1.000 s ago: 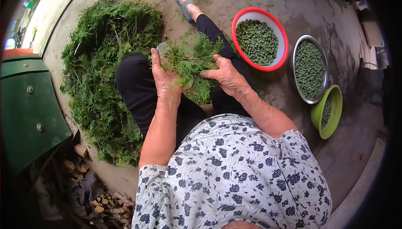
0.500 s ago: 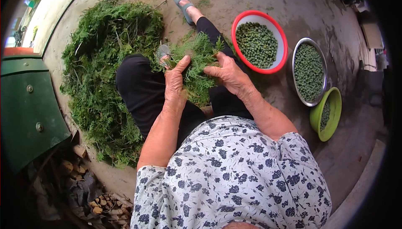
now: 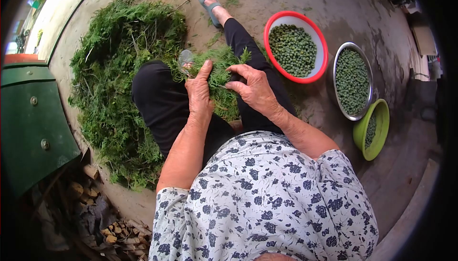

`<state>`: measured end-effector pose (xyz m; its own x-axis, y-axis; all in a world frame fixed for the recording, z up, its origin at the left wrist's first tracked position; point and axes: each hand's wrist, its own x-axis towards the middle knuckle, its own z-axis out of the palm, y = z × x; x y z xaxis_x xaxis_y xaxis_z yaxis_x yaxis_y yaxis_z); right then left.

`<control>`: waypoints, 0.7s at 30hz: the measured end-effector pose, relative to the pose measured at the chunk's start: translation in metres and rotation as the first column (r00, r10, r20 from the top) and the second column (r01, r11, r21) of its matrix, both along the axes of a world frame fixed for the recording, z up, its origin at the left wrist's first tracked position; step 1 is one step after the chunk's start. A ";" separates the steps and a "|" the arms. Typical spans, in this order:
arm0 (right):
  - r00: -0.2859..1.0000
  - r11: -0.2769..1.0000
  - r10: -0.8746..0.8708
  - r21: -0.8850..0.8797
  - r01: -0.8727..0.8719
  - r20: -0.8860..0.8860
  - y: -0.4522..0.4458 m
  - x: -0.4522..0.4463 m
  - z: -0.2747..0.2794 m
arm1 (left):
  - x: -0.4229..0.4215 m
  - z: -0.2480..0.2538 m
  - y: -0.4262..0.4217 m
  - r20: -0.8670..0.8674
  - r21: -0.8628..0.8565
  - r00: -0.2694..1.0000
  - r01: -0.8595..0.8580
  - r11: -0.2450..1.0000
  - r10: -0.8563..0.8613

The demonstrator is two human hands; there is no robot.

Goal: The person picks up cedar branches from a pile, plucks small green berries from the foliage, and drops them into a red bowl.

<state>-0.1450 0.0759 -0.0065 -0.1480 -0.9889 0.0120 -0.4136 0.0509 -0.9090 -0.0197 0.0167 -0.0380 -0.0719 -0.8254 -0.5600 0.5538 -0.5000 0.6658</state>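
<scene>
My left hand [image 3: 199, 92] is closed around a leafy conifer branch [image 3: 222, 63], with the thumb lying up along it. The branch has flat, feathery green sprays and hangs over my lap between the knees. At its right side is my right hand [image 3: 255, 87], thumb and forefinger curled toward each other among the leaf tips. Whatever sits between those fingertips is too small to make out. To the left of my knee lies a big heap of cut green branches [image 3: 112, 89].
Several containers of small round green cones stand at right: a red-rimmed white basin [image 3: 323, 61], a steel bowl [image 3: 369, 84] and a lime green bowl [image 3: 379, 139]. A dark green panel [image 3: 36, 127] is at left, above chopped firewood [image 3: 126, 232]. My foot [image 3: 210, 3] stretches forward.
My right hand has shifted slightly left, its thumb and forefinger now deeper at the branch's edge. The left hand keeps its hold, and the branch has turned a little.
</scene>
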 end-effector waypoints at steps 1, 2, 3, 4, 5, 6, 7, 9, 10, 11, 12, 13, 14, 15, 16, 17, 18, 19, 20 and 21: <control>1.000 1.000 0.000 0.001 0.000 0.001 0.000 0.001 -0.003 | 0.000 0.000 0.000 0.016 -0.027 1.000 0.001 1.000 -0.001; 0.996 1.000 0.006 0.016 -0.007 0.084 0.000 0.002 -0.009 | 0.000 0.000 0.001 0.017 -0.027 1.000 0.001 1.000 -0.001; 0.986 0.999 0.010 0.032 -0.016 0.167 0.000 0.003 -0.012 | 0.001 0.000 0.001 0.043 -0.039 0.999 0.013 0.999 -0.011; 0.986 0.999 0.010 0.032 -0.015 0.167 -0.001 0.004 -0.011 | 0.001 0.000 0.001 0.069 -0.050 0.997 0.025 0.998 -0.022; 0.989 0.999 0.018 0.040 -0.024 0.149 -0.002 0.005 -0.009 | 0.001 0.001 0.000 0.068 -0.050 0.997 0.025 0.998 -0.022; 0.991 0.998 0.026 0.048 -0.033 0.131 -0.002 0.005 -0.009 | 0.002 0.001 0.000 0.073 -0.015 0.997 0.032 0.999 -0.031; 0.991 0.998 0.026 0.048 -0.033 0.132 -0.003 0.005 -0.010 | 0.002 0.002 0.000 0.077 0.020 0.996 0.039 0.999 -0.040; 1.000 1.000 0.021 0.012 -0.021 -0.010 -0.005 0.004 -0.014 | 0.001 0.000 0.001 0.050 0.001 0.998 0.032 0.999 -0.032; 1.000 1.000 0.021 0.012 -0.021 -0.009 -0.005 0.005 -0.013 | 0.001 0.000 0.001 0.023 -0.018 0.999 0.024 1.000 -0.024; 0.999 1.000 -0.022 0.002 0.022 0.046 -0.005 0.006 -0.012 | 0.002 0.001 0.001 0.023 -0.018 0.999 0.023 1.000 -0.023; 0.993 0.998 -0.065 -0.005 0.066 0.102 -0.004 0.006 -0.011 | 0.004 0.004 0.000 0.024 -0.003 0.997 0.077 0.997 -0.076; 0.993 0.998 -0.065 -0.005 0.066 0.101 -0.005 0.005 -0.011 | 0.004 0.005 0.000 0.023 0.011 0.991 0.130 0.991 -0.130; 0.993 0.997 -0.069 -0.013 0.071 0.099 -0.004 0.004 -0.011 | 0.003 0.005 0.000 0.023 0.012 0.991 0.130 0.991 -0.131; 0.993 0.997 -0.073 -0.020 0.075 0.097 -0.004 0.003 -0.010 | 0.001 0.004 0.001 0.013 -0.015 0.991 0.137 0.990 -0.137; 0.992 0.997 -0.074 -0.019 0.076 0.097 -0.003 0.002 -0.011 | 0.000 0.004 0.001 0.003 -0.041 0.990 0.143 0.989 -0.143; 0.995 0.997 -0.066 -0.029 0.069 0.070 -0.002 0.001 -0.013 | 0.000 0.005 0.001 0.003 -0.041 0.990 0.144 0.989 -0.144; 0.997 0.997 -0.059 -0.038 0.061 0.041 -0.001 0.000 -0.014 | 0.000 0.007 0.001 0.013 -0.027 0.986 0.167 0.986 -0.166; 0.997 0.997 -0.060 -0.038 0.062 0.041 -0.001 -0.001 -0.014 | 0.000 0.007 0.001 0.023 -0.013 0.982 0.189 0.982 -0.188; 0.987 0.998 -0.057 0.039 0.051 0.153 -0.001 -0.002 -0.013 | 0.000 0.005 0.001 0.023 -0.012 0.982 0.189 0.982 -0.189; 0.963 0.993 -0.061 0.114 0.031 0.263 -0.001 -0.003 -0.013 | -0.001 0.003 0.001 0.003 0.013 0.989 0.149 0.989 -0.149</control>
